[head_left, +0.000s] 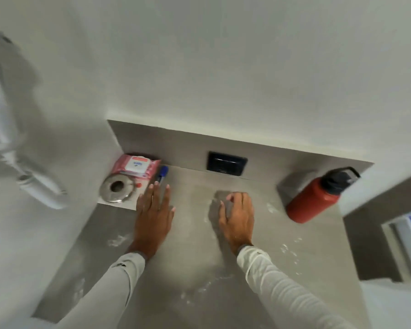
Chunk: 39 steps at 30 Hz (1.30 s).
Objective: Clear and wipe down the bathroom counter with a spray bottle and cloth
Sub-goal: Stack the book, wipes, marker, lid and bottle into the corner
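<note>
The grey bathroom counter (190, 257) carries white powdery smears. At its back left corner lie a pink wipes pack (138, 168), a round metal dish (116, 187) and a blue-capped pen (161, 175). My left hand (154, 211) is flat with fingers spread, its fingertips touching or just over the pen. My right hand (237, 216) hovers over the counter's middle, fingers loosely curled, holding nothing. A red water bottle with a black lid (316, 198) stands at the back right. No spray bottle or cloth is in view.
A black wall plate (226, 163) sits on the grey backsplash. A white fixture (40, 186) juts from the left wall, blurred. On the right, a wall edge and a frame (389, 210) border the counter.
</note>
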Motion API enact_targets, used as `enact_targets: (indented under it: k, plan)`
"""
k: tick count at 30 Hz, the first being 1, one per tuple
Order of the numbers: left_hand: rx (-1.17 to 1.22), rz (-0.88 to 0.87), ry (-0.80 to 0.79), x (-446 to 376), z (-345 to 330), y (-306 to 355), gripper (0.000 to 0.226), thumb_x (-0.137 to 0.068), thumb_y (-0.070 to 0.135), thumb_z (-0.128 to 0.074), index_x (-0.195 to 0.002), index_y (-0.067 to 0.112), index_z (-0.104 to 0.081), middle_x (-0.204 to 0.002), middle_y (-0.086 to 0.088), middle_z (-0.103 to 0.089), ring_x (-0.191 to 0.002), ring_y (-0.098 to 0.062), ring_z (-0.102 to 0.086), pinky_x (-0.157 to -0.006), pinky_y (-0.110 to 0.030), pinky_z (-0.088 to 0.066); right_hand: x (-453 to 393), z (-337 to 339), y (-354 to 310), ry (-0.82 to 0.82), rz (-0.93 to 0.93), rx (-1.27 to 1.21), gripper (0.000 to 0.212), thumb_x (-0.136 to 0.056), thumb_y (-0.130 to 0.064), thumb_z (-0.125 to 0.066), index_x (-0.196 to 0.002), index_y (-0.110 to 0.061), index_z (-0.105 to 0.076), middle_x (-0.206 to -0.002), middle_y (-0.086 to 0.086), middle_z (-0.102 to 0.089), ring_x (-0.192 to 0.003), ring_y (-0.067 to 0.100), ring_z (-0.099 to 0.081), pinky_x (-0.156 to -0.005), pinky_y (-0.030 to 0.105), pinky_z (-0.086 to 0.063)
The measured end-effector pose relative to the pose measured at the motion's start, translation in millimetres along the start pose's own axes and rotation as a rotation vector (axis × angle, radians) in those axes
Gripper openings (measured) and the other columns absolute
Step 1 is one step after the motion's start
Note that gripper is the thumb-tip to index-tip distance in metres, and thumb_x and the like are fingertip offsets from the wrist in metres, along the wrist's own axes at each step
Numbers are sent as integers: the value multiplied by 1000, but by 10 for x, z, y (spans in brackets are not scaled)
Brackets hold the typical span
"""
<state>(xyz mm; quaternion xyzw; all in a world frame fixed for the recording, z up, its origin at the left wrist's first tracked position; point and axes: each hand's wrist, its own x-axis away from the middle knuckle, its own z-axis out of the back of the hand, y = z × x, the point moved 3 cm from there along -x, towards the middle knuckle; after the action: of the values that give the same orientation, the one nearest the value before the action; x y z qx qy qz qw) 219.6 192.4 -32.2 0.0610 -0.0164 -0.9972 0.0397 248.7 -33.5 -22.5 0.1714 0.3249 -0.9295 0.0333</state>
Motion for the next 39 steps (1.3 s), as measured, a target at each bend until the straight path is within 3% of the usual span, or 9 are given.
enact_targets:
  k: [5, 10, 12, 17, 21, 24, 28, 33, 39]
  plan:
    - [41, -73, -41, 102, -93, 892, 59, -96, 40, -32, -148, 12, -38, -153, -23, -37, -142, -37, -37, -112, -57, -33, 235, 717, 978, 268, -469, -122, 33, -81, -14, -79, -101, 0, -56, -102, 20, -56, -96, 38, -55, -87, 41, -41]
    - [32, -94, -69, 196, -28, 1190, 60, -100, 45, -20, -148, 13, -39, -153, -22, -39, -142, -37, -38, -113, -57, -33, 128, 1071, 1594, 341, -761, -269, 97, -62, -29, -95, -137, 2, -43, -135, 24, -51, -128, 42, -48, -111, 47, -41]
    - [31, -61, -61, 200, 58, 1101, 65, -100, 47, -9, -148, 13, -38, -153, -21, -39, -142, -36, -37, -114, -57, -32, -105, 1128, 1733, 301, -741, -342, 110, -56, -36, -98, -144, -8, -39, -141, 16, -52, -131, 34, -50, -116, 47, -40]
    - [37, 87, -44, 300, 198, 579, 59, -97, 42, -26, -146, 12, -41, -152, -21, -40, -142, -36, -39, -112, -54, -36, -431, 975, 1687, 165, -569, -342, 71, -55, -40, -95, -115, -23, -60, -96, -3, -66, -86, 28, -69, -84, 35, -55]
    - [51, 147, -33, 398, 210, 203, 55, -93, 32, -32, -137, 7, -53, -146, -22, -48, -135, -38, -48, -108, -52, -41, -468, 502, 1106, 42, -392, -400, 74, -54, -48, -95, -115, -22, -62, -93, -7, -71, -72, 8, -67, -76, 24, -55]
    - [58, 160, -43, 366, 210, 24, 44, -89, 18, -45, -129, 6, -60, -139, -20, -56, -123, -35, -59, -99, -46, -50, -594, 46, 434, -140, -247, -521, 72, -52, -51, -95, -113, -35, -61, -93, -23, -69, -79, -10, -67, -76, 14, -56]
    - [81, 131, -107, 95, 166, -157, 42, -72, 1, -76, -113, 6, -69, -128, -22, -63, -98, -34, -71, -79, -35, -60, -802, -497, -351, -258, -159, -550, 66, -52, -44, -95, -107, -30, -62, -101, -5, -72, -88, 13, -70, -85, 34, -59]
    - [31, 104, -271, -366, -10, -282, 34, -99, 15, -40, -132, 11, -49, -151, -10, -34, -115, -33, -56, -90, -42, -51, -1026, -991, -769, -281, -182, -470, 70, -53, -37, -97, -114, -19, -66, -101, 4, -76, -82, 19, -70, -84, 38, -61]
    - [-39, 16, -318, -729, -131, -400, 30, -90, 0, -55, -119, 6, -55, -138, -16, -44, -97, -35, -66, -80, -44, -55, -1023, -1309, -756, -319, -227, -521, 76, -53, -41, -97, -119, -29, -62, -106, -3, -75, -89, 14, -73, -90, 39, -62]
